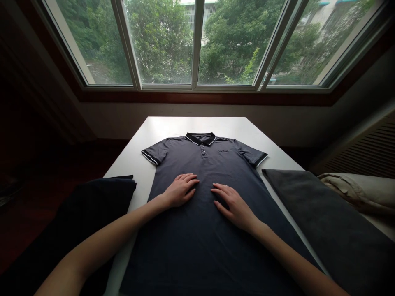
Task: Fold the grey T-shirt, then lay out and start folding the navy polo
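A dark grey polo shirt [203,164] lies flat and face up on a white table [160,127], collar toward the window, both short sleeves spread out. My left hand [180,190] rests palm down on the shirt's middle, fingers stretched out and pointing right. My right hand [231,202] lies flat on the shirt a little to the right, fingers extended toward the left hand. The two hands are close together but apart. Neither hand holds anything.
A folded black garment [101,197] sits at the table's left edge. A dark grey cloth [321,213] lies on the right, with a beige fabric [352,187] behind it. A wide window [197,45] spans the wall beyond the table.
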Motion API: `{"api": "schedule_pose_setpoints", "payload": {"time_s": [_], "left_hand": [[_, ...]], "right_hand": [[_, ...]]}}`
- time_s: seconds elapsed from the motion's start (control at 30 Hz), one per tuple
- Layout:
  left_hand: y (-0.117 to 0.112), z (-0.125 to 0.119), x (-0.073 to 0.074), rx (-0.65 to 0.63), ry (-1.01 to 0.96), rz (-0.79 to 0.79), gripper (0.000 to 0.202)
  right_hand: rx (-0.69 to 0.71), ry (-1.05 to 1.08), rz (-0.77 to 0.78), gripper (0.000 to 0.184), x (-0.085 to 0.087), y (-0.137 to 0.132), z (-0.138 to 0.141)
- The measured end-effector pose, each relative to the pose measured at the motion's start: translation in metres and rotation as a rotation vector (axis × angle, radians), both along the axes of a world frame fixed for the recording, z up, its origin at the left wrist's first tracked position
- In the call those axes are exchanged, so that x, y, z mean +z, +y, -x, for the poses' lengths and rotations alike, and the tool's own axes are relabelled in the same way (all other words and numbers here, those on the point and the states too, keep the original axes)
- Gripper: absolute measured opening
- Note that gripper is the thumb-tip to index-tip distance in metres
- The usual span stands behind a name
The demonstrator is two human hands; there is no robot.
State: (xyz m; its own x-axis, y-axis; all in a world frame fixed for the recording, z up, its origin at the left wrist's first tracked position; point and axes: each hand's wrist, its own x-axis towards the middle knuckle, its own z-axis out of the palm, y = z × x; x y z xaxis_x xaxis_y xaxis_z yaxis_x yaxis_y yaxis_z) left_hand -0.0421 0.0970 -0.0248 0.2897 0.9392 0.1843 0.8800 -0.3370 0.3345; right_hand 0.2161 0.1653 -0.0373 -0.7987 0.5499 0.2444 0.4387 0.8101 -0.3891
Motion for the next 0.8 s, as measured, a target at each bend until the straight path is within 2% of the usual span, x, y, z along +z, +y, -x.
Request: {"api": "schedule_pose_setpoints", "payload": {"time_s": [0.8], "left_hand": [[0.0007, 0.0021, -0.0040, -0.003, -0.002, -0.017, 0.040]], "right_hand": [[-0.002, -0.012, -0.020, 0.038, -0.0001, -0.0003, 0.0004]]}}
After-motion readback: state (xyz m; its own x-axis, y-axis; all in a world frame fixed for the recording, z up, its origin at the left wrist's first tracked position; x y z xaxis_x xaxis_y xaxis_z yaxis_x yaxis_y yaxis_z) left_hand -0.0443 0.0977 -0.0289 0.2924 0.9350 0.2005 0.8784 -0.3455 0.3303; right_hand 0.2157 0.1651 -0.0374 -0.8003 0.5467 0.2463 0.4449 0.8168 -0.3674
